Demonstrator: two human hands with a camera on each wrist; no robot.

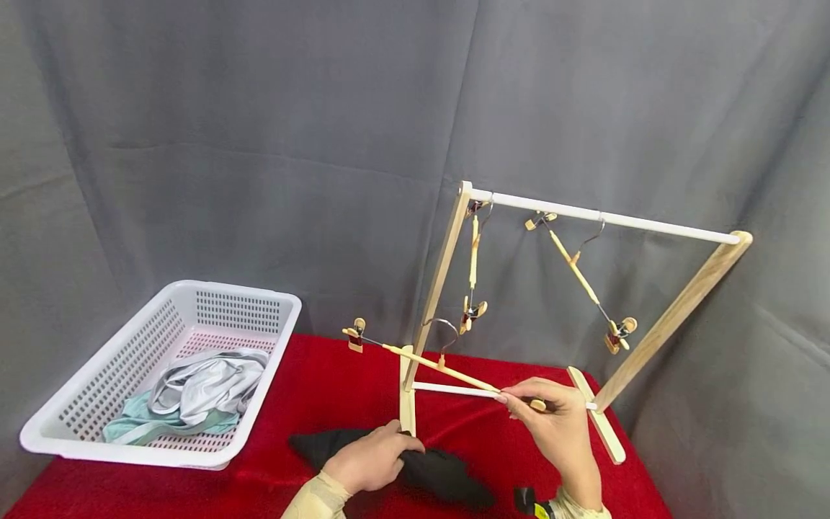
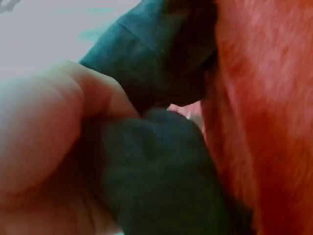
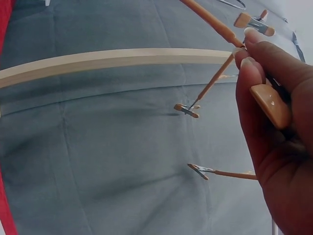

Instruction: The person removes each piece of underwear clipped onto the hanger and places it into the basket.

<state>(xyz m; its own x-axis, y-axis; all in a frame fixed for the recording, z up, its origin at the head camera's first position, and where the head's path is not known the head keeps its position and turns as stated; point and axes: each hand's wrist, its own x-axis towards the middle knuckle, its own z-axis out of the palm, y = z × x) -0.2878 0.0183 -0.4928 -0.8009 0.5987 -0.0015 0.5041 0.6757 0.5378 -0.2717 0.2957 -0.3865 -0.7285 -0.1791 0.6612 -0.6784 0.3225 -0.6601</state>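
Black garment (image 1: 428,468) lay bottom centre on the red tabletop (image 1: 311,389), bunched in the left hand (image 1: 369,461), not yet clipped. Right hand (image 1: 558,425) pinched 1 clip hanger (image 1: 441,364) by its end. 2 hangers on the rack (image 1: 603,216) empty; basket (image 1: 97,375) at left held more clothes.

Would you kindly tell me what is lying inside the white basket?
The white basket holds a crumpled grey garment lying over a pale green garment. Anything beneath them is covered.
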